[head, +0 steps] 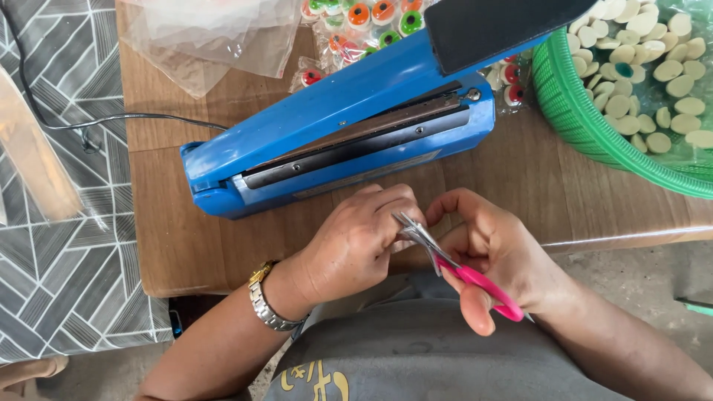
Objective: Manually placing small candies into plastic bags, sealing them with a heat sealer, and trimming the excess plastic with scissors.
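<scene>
two hands meet near the table edge: the right hand [496,249] is closed on pink scissors [454,269], blades slightly parted by the left hand [360,241], whose pinch hides what it holds; a slip could nick fingers. far behind the blue sealer [334,122] lie clear bags [212,33] of colourful candy [360,22]; green basket [572,96] far right

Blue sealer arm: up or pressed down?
Up. The blue heat sealer has its arm raised at the handle end, leaving an open wedge above the dark sealing strip. Nothing lies in that gap.
</scene>
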